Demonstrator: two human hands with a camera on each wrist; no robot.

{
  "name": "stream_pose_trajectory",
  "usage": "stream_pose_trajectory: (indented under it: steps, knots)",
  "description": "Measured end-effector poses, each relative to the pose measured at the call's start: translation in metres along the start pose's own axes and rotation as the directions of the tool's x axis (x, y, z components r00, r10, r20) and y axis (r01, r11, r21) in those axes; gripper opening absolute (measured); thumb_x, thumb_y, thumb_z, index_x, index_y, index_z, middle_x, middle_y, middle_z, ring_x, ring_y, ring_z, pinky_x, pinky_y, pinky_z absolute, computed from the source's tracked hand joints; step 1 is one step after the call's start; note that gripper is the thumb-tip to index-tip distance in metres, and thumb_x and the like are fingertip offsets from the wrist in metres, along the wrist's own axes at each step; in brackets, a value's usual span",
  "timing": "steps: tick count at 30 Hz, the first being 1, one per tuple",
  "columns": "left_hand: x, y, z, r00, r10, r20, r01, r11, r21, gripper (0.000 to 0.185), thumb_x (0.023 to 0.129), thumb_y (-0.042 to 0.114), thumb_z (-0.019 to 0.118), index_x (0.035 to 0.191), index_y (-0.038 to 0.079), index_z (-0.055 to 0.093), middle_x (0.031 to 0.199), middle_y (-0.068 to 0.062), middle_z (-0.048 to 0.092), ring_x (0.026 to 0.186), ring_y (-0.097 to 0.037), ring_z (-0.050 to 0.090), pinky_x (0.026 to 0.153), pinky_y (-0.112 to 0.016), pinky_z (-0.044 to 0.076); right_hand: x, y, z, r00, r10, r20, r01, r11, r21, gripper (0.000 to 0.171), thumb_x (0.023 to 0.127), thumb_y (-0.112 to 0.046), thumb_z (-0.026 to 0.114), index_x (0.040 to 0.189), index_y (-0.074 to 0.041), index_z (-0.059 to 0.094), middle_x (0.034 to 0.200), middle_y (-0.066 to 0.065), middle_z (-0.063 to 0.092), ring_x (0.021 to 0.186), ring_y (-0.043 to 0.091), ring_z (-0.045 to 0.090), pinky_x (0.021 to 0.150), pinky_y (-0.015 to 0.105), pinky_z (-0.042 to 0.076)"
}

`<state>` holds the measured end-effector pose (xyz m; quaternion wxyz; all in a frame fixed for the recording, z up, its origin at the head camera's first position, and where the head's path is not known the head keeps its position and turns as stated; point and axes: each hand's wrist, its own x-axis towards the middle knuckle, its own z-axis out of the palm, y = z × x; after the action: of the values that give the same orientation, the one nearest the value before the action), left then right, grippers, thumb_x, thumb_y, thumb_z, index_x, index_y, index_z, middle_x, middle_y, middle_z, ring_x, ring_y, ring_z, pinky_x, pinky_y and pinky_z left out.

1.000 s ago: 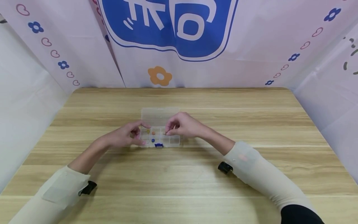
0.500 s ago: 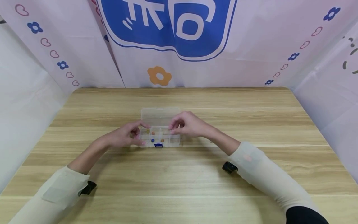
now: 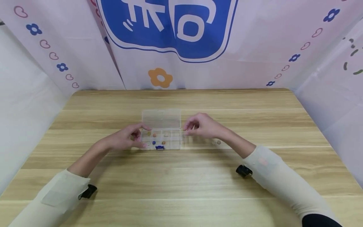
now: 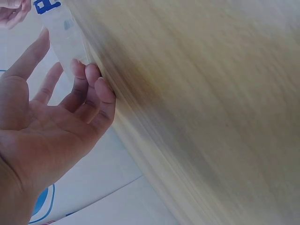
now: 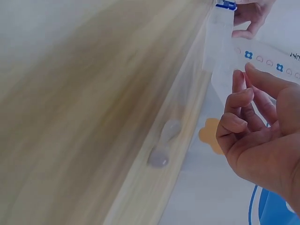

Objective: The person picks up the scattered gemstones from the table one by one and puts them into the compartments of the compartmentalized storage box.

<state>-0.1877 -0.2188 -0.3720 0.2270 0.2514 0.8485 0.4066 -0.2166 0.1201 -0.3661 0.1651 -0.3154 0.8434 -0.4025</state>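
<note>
The only writing is on the backdrop cloth [image 3: 198,75] behind the counter [image 3: 181,176]: large white characters on a blue badge [image 3: 167,28], cut off by the top edge of the head view, so they cannot be read in full. In the right wrist view a few small dark letters [image 5: 294,56] on the same cloth are too cropped to read.

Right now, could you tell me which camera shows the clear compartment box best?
The head view: the whole open box with its beads shows. The left wrist view catches one blurred end, the right wrist view only its edge.
</note>
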Motion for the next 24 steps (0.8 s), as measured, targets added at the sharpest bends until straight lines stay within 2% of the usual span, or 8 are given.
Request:
stream_pose_trajectory:
  steps: [24]
  knots:
    - [0.0, 0.0, 0.0, 1.0, 0.002, 0.008, -0.002, 1.0, -0.005, 0.057, 0.093, 0.005, 0.077, 0.142, -0.004, 0.049, 0.08, -0.004, 0.051, 0.074, -0.017, 0.047, 0.069, -0.028, 0.044, -0.044, 0.04, -0.028, 0.997, 0.074, 0.008, -0.074, 0.997, -0.011, 0.007, 0.09, 0.001, 0.077, 0.096, 0.003, 0.074, 0.087, 0.006, 0.071, 0.08, 0.017, 0.063, 0.071, 0.025, 0.053]
